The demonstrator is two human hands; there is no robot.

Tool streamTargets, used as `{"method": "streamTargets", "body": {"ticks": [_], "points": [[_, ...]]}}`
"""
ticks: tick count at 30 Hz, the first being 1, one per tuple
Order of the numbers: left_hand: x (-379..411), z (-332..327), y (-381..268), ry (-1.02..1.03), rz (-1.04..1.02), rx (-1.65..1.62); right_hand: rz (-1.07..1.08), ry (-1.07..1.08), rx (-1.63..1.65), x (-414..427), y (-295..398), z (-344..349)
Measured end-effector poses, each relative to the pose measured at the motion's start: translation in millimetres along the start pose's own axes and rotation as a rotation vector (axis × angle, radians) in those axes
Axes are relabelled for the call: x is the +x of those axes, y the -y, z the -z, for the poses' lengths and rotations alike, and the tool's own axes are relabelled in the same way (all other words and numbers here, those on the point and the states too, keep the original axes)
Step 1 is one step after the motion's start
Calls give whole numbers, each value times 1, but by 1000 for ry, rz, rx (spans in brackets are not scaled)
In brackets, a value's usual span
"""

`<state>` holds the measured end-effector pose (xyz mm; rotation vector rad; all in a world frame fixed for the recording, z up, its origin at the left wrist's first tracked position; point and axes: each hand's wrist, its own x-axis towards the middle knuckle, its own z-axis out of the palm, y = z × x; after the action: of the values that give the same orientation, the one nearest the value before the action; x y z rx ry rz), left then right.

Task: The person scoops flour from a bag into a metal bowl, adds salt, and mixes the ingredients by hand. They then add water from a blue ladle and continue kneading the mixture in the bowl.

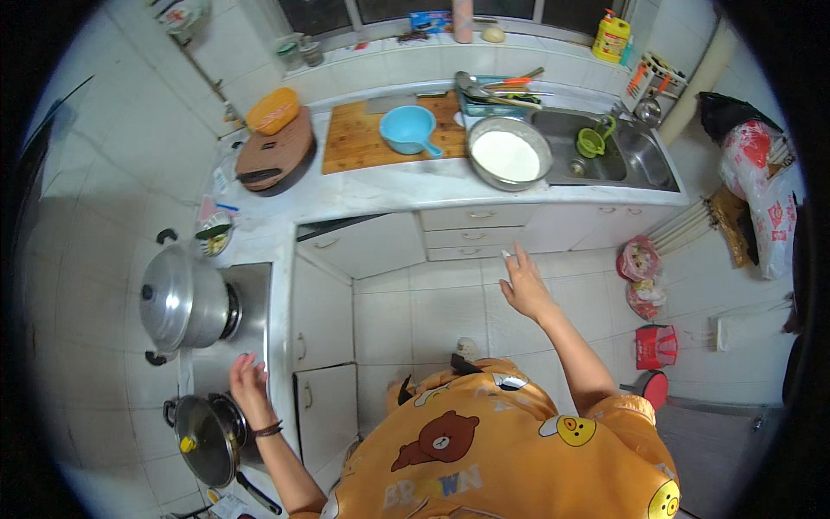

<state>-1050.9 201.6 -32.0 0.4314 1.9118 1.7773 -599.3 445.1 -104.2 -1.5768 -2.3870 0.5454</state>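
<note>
My left hand (249,389), with a dark band at the wrist, hangs over the edge of the steel gas stove (254,305). Its fingers are slightly curled and hold nothing visible. It is between a large lidded aluminium pot (194,298) and a lidded frying pan (206,441). My right hand (526,285) is in the air in front of the drawers (473,235), fingers apart. A small white bit shows at one fingertip; I cannot tell what it is. On the counter ahead stands a metal basin (509,156) of white contents, beside a light-blue ladle-like scoop (408,130).
The scoop rests on a wooden board (350,139) with a cleaver (399,104) behind it. An electric griddle (275,156) stands left, the steel sink (557,146) right. A corner cabinet door (369,246) stands ajar. Bags hang at the right wall.
</note>
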Motion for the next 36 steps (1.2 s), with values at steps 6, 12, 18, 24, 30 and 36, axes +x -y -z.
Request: {"method": "streamTargets", "body": {"ticks": [6, 12, 18, 24, 30, 36], "points": [[6, -194, 6, 484, 334, -29, -131, -43, 50, 17, -96, 28], [61, -326, 20, 693, 514, -57, -72, -158, 260, 108, -121, 54], [124, -451, 58, 644, 560, -161, -32, -49, 383, 217, -138, 43], [165, -549, 90, 592, 877, -305, 57, -14, -132, 297, -192, -12], [175, -585, 98, 630, 901, -378, -45, 98, -66, 364, -202, -23], [169, -600, 98, 528, 813, -325, 257, 354, -145, 336, -205, -36]]}}
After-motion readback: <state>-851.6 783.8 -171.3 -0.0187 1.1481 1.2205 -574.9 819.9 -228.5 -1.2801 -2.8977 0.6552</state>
